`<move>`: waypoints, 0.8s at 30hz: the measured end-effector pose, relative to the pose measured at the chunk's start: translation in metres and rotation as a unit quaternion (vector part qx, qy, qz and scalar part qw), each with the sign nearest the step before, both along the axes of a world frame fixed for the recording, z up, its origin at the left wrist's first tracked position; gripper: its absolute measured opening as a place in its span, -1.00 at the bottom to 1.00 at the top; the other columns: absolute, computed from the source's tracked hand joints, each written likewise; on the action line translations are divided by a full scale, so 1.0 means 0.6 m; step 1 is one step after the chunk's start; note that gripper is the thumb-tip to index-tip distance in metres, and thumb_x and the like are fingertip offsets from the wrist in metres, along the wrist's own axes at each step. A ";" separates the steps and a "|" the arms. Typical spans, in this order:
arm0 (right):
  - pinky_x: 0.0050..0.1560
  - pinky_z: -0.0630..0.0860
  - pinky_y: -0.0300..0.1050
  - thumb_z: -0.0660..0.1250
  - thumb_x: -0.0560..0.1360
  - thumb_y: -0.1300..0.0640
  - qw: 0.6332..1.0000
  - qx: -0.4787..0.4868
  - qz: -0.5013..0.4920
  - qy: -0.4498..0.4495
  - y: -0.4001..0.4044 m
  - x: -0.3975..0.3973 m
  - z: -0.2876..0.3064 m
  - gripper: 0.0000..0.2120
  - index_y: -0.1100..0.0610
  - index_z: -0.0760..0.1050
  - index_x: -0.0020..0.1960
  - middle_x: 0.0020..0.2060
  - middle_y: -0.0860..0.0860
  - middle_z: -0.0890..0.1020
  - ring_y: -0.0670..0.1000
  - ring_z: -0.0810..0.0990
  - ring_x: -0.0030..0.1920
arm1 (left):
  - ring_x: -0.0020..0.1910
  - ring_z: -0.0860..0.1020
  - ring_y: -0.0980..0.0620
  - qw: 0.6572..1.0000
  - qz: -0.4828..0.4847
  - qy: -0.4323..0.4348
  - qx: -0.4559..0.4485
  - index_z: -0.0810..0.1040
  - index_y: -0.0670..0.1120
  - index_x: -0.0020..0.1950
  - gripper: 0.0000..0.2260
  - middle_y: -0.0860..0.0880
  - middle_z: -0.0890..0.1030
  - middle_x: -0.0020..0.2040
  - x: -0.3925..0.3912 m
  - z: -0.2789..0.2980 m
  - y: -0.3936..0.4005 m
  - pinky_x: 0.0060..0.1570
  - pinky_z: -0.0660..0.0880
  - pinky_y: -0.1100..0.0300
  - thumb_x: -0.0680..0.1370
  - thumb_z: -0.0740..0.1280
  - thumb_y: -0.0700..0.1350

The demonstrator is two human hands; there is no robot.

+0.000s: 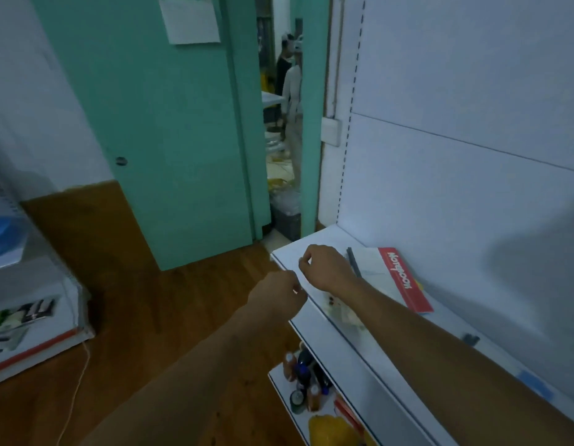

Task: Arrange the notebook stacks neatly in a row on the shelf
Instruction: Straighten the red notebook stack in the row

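Head view has us looking down our two forearms at a white shelf (314,252), and we go across it left to right. Our left hand (281,292) hangs just off the shelf's front edge, fingers curled in with the thumb against them; whether it pinches anything we cannot tell. Just beyond it and to its right, our right hand (324,265) sits over the shelf's near corner, fingers likewise curled, nothing visibly held.

Right of that hand, almost touching the wrist, lies the notebook stack (385,278): a pale cover with a red band (404,281) along its far side and a dark spine at the hand's end. Its long axis runs away from the hand along the shelf, slightly skewed to the back wall. A smaller pale item lies under our right forearm, too hidden to name.

We judge the right hand is the nearer one, so the reach goes rightward. On the lower shelf, below our forearms, stand some bottles (298,371).
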State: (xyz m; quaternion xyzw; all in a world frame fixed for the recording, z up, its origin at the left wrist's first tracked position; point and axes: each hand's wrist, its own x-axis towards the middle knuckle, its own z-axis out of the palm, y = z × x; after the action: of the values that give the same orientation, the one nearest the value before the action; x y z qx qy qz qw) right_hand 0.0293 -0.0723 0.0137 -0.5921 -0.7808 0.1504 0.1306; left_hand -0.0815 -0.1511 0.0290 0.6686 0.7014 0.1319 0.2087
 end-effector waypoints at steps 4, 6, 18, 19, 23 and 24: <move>-0.01 0.47 -0.08 0.16 0.59 -0.01 0.996 -0.013 -0.091 0.014 0.054 0.087 -0.013 -0.70 0.17 0.53 0.09 0.02 0.09 0.62 0.08 0.58 -0.01 | 0.06 0.56 -0.02 0.995 -0.095 -0.015 -0.017 0.53 -0.12 0.16 -0.74 -0.07 0.60 0.11 0.052 -0.018 0.092 0.03 0.49 0.17 0.57 0.25 0.00; -0.09 0.46 -0.12 0.16 0.59 0.00 0.989 -0.011 -0.147 0.003 0.067 0.134 -0.018 -0.68 0.22 0.54 0.07 -0.03 0.12 0.63 0.11 0.60 -0.04 | 0.12 0.55 -0.04 0.990 -0.137 -0.025 -0.028 0.52 -0.13 0.22 -0.70 -0.09 0.59 0.17 0.079 -0.024 0.127 0.09 0.47 0.15 0.57 0.26 0.00; 0.18 0.51 0.07 0.17 0.56 -0.08 0.896 -0.127 -0.425 -0.005 0.027 0.213 -0.115 -0.55 0.18 0.34 0.32 0.17 0.16 0.52 0.16 0.54 0.14 | 0.12 0.51 -0.05 0.951 -0.270 -0.057 -0.142 0.38 -0.18 0.32 -0.62 -0.12 0.52 0.24 0.148 -0.073 0.221 0.04 0.45 0.19 0.57 0.26 -0.02; 0.19 0.51 0.06 0.16 0.57 -0.06 0.891 -0.128 -0.435 0.002 0.020 0.205 -0.123 -0.57 0.19 0.36 0.32 0.17 0.16 0.52 0.16 0.53 0.14 | 0.09 0.51 -0.04 0.950 -0.271 -0.055 -0.145 0.38 -0.18 0.31 -0.63 -0.11 0.53 0.24 0.149 -0.077 0.222 0.01 0.44 0.21 0.57 0.26 -0.02; 0.14 0.51 0.05 0.20 0.56 -0.07 0.856 -0.094 -0.508 0.002 0.004 0.185 -0.132 -0.59 0.19 0.39 0.25 0.12 0.14 0.51 0.13 0.51 0.13 | 0.20 0.50 -0.10 0.946 -0.265 -0.089 -0.161 0.33 -0.19 0.37 -0.58 -0.12 0.50 0.28 0.152 -0.089 0.221 0.04 0.45 0.18 0.57 0.27 -0.04; 0.13 0.51 0.05 0.21 0.55 -0.10 0.848 -0.091 -0.521 0.014 0.002 0.185 -0.136 -0.58 0.19 0.39 0.25 0.11 0.14 0.52 0.13 0.53 0.12 | 0.22 0.50 -0.11 0.945 -0.258 -0.111 -0.169 0.31 -0.18 0.38 -0.56 -0.13 0.50 0.29 0.154 -0.093 0.221 0.08 0.47 0.16 0.56 0.29 -0.05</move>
State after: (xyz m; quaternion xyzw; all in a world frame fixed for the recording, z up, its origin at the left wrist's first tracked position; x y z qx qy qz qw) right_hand 0.1400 -0.0712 -0.0678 -0.9191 -0.3383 0.1391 0.1463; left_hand 0.0108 -0.0187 -0.0268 0.7629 0.4895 0.0263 0.4216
